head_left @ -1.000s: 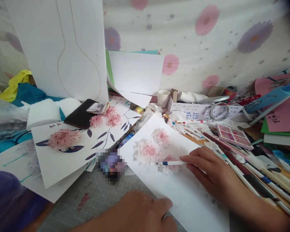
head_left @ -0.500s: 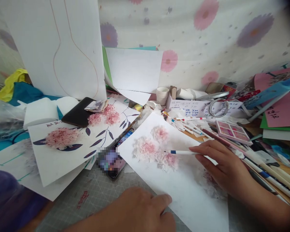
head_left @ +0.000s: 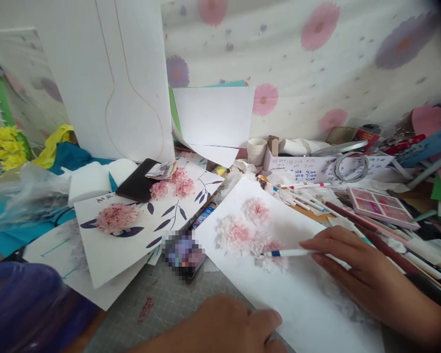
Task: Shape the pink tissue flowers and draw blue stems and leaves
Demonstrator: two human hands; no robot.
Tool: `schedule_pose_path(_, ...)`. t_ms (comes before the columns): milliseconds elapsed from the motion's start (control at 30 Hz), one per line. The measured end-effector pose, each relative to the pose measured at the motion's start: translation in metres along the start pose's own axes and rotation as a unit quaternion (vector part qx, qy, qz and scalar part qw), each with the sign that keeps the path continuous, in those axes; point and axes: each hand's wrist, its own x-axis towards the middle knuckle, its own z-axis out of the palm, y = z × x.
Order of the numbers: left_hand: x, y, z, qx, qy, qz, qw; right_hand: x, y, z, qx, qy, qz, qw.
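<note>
1. Brush (head_left: 294, 253): white with a blue band, held nearly level, its tip pointing to 9 o'clock over the lowest of three pink-and-white flowers (head_left: 235, 234). Whether the tip touches the petals I cannot tell.
2. Flowers: ruffled and clustered on the upper part of a white sheet (head_left: 275, 289); they are the centre of the clock here. A paler flower (head_left: 343, 299) lies on the sheet toward 4 o'clock, partly behind the right hand.
3. Right hand (head_left: 356, 267): between 3 and 4 o'clock, closed to a pinch, thumb and fingers gripping the brush by its shaft.
4. Left hand (head_left: 238, 318): at 6 o'clock, loosely curled, a fingertip over the sheet's edge. Its underside is hidden, so I cannot tell whether it holds anything.
5. Phone (head_left: 186, 260): toward 9 o'clock, just beside the sheet, partly blurred out.
6. Mat (head_left: 169, 294): grey, gridded, at 8 o'clock, with a purple tub (head_left: 22, 304) farther out.
7. Picture (head_left: 125, 255): at 9 o'clock, with pink flowers and dark leaves; a black wallet (head_left: 134, 184) bearing banknotes (head_left: 160, 170) lies on its upper edge.
8. Board (head_left: 135, 59): upright toward 11 o'clock, showing a vase outline.
9. Cups (head_left: 257, 151): stacked at 12 o'clock.
10. Palette (head_left: 382, 207): near 3 o'clock, beside scattered pens and brushes.
</note>
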Motion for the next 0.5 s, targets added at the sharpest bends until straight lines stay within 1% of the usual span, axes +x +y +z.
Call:
schedule_pose_path(100, -0.002, 0.001, -0.005, 0.041, -0.026, 0.047, 0.998, 0.000, 0.003, -0.002, -0.015, 0.043, 0.014, 0.999)
schedule_pose_path(133, -0.003, 0.002, -0.008, 0.049, -0.032, 0.058, 0.997, 0.000, 0.004, -0.003, -0.013, 0.047, 0.014, 0.999)
schedule_pose_path(200, -0.005, 0.003, -0.011, 0.057, -0.031, 0.070, 0.995, -0.001, 0.004, -0.004, -0.003, 0.023, 0.008, 1.000)
schedule_pose_path(267, -0.006, 0.003, -0.012, 0.068, -0.018, 0.076, 0.995, -0.001, 0.005, -0.004, 0.004, -0.002, 0.001, 1.000)
schedule_pose_path(300, -0.007, 0.003, -0.013, 0.074, -0.012, 0.080, 0.994, -0.001, 0.005, -0.004, 0.002, -0.004, 0.003, 1.000)
schedule_pose_path(433, -0.007, 0.005, -0.014, 0.091, -0.011, 0.088, 0.992, -0.001, 0.005, -0.005, -0.011, 0.039, 0.031, 0.999)
schedule_pose_path(500, -0.007, 0.006, -0.015, 0.092, -0.017, 0.086, 0.992, -0.001, 0.004, -0.005, -0.001, 0.031, 0.029, 0.999)
